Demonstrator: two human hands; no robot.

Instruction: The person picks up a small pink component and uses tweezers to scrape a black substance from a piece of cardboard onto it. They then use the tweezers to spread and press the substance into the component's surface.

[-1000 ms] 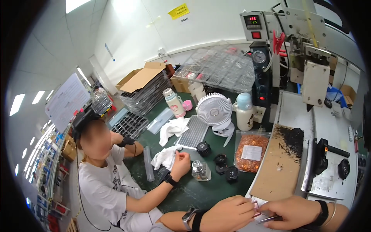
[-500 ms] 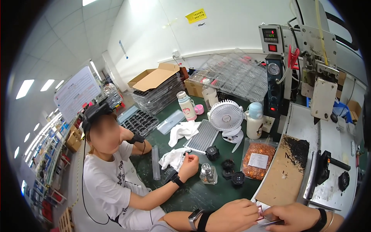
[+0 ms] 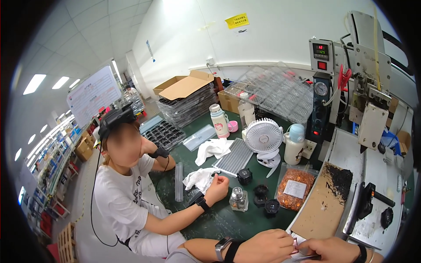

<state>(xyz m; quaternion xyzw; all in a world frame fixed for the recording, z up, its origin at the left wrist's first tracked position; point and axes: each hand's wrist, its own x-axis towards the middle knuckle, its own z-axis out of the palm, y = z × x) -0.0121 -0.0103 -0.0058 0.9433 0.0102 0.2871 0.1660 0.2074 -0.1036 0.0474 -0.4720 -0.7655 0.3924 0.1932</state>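
Observation:
At the lower edge, my left hand (image 3: 271, 246) is closed, its fingertips pinching something small, reddish and pale that the fingers largely hide. My right hand (image 3: 328, 250) meets it from the right, fingers bent around a thin metal tool (image 3: 307, 257) cut off by the lower edge. Both hands are next to the near end of a brown board (image 3: 313, 223) with black crumbs on it. Across the green table (image 3: 219, 234), a co-worker's hand (image 3: 217, 189) holds a small dark piece near a white cloth (image 3: 199, 179).
Several black round parts (image 3: 272, 206) and a glass bottle (image 3: 238, 199) stand near a bag of copper-coloured pieces (image 3: 294, 187). A fan (image 3: 264, 136) and drinking bottles (image 3: 294, 147) are behind. A press-like machine (image 3: 372, 118) rises at the right above a metal bed (image 3: 377, 193).
The view has turned slightly, so the surroundings appear shifted right and a little down. My hands remain together in nearly the same place, and the digits on the machine's display have changed.

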